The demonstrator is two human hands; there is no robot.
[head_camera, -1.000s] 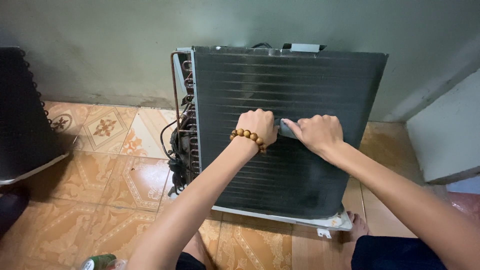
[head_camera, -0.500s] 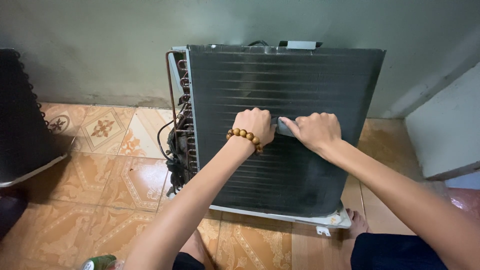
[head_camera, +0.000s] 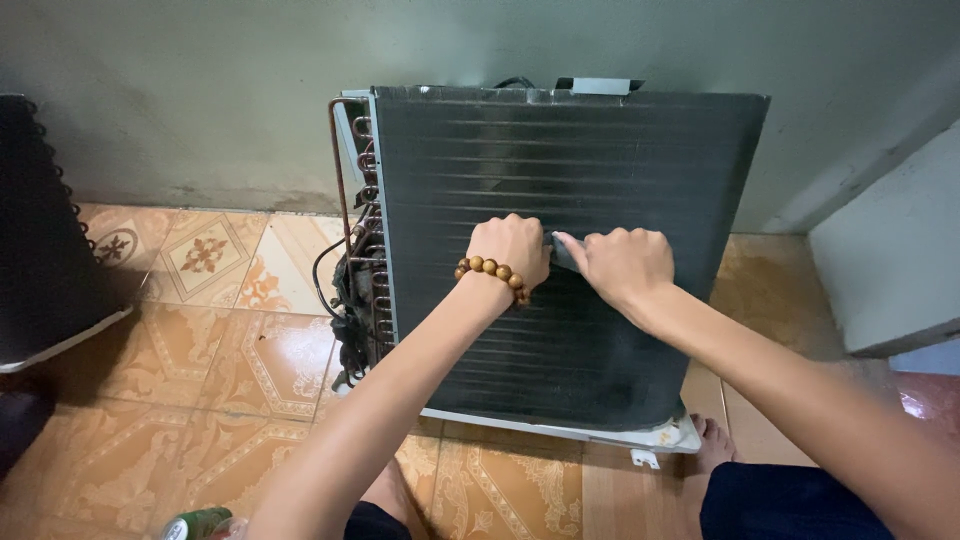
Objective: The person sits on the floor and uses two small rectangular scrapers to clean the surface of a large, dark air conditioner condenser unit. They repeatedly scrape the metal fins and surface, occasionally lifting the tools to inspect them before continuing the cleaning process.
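Both hands' grips are closed: left hand [head_camera: 512, 250] and right hand [head_camera: 625, 262] pinch a small grey tool [head_camera: 562, 252] against the condenser coil [head_camera: 560, 250]. Pressing too hard could bend the thin fins.

Patterned orange tile floor [head_camera: 250, 350] carries upright condenser unit [head_camera: 560, 250]; dark finned panel [head_camera: 40, 230] left, possibly resting on floor.

Patterned floor tiles [head_camera: 210, 350]; green wall [head_camera: 200, 90]

Both arms stretched forward, forearms converging. Left hand [head_camera: 512, 248] curled into a loose fist, knuckles up, wrist ringed with beads. Right hand [head_camera: 622, 262] just beside it, fingers bent, thumb tip pointing toward the left.
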